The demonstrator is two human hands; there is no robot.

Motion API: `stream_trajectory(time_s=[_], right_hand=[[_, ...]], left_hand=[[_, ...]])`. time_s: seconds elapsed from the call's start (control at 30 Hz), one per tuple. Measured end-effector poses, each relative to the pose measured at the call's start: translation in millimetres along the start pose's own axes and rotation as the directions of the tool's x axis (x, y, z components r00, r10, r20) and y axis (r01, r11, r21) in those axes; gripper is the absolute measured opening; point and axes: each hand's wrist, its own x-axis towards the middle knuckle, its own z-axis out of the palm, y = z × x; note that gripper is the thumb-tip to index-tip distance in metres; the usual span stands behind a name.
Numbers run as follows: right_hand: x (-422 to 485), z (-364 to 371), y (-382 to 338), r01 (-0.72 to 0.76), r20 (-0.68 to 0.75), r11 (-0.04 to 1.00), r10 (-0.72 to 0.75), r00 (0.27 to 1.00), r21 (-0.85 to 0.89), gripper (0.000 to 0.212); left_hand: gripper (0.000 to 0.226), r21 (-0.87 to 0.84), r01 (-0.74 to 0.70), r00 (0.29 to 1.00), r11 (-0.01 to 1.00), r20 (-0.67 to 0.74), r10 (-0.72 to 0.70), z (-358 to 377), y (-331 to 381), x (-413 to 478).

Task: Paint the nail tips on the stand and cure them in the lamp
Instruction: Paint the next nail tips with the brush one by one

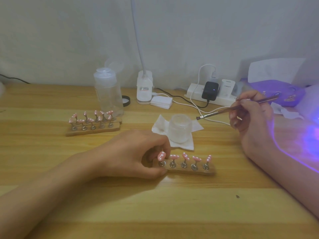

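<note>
Wooden stand (198, 170) lying flat near centre, carrying a row of five pink, white-dotted nail tips (186, 156). More loaded stands (96, 131) sitting rear left. Brush (224, 112) hanging tilted, bristles lower-left. Lamp (313, 107) glowing violet at right edge.

wooden table (155, 204) smooth, pale grain; wooden stand (205, 171), 5 shiny metal pegs (184, 165), glossy pink nail tips (186, 156); frosted glass jar (179, 127) on white paper napkin (159, 125).

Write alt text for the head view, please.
A person's left hand grips the end of a wooden stand of five pink nail tips, while the right hand holds a brush near a glass jar. A lamp glows purple at right.
</note>
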Motion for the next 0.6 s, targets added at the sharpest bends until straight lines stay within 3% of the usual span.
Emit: stream_trajectory(time_s=[0.17,0.37,0.53,0.6], right_hand=[[-2,0,0,0.007,0.039,0.999,-0.006,0.999,-0.042,0.028],[-3,2,-1,0.009,0.043,0.998,-0.007,0.999,-0.060,0.015],[-2,0,1,-0.013,0.032,0.999,0.014,0.999,-0.044,0.017],[0,-1,1,-0.018,0.029,0.999,0.019,0.999,-0.038,0.018]], left_hand=[[0.025,0.044,0.025,0.999,0.999,-0.049,-0.023,-7,-7,-2],[0.027,0.041,0.083,0.992,0.996,-0.099,-0.079,-1,-7,-1],[0.045,-0.202,0.113,0.987,0.973,-0.089,-0.133,4,-6,0],[0.037,-0.266,0.085,0.984,0.960,-0.129,-0.123,10,-2,1]])
